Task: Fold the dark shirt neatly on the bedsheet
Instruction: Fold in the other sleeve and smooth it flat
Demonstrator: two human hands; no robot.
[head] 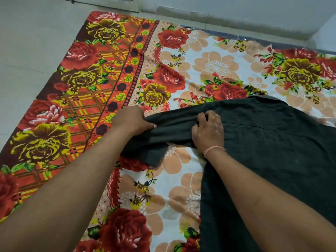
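Note:
The dark shirt (272,146) lies spread over the right half of the floral bedsheet (214,70), its body reaching down to the lower right. One sleeve stretches leftward from it. My left hand (131,119) is closed on the sleeve's far end, the cloth bunched in its fingers. My right hand (209,130), with a pink thread at the wrist, pinches the same sleeve nearer the shoulder. A loose flap of the sleeve hangs below and between my hands.
The bedsheet lies flat on a pale tiled floor (27,51), which shows at the left and top. A wall base (236,17) runs along the top edge. Bare sheet lies to the left and beyond the shirt.

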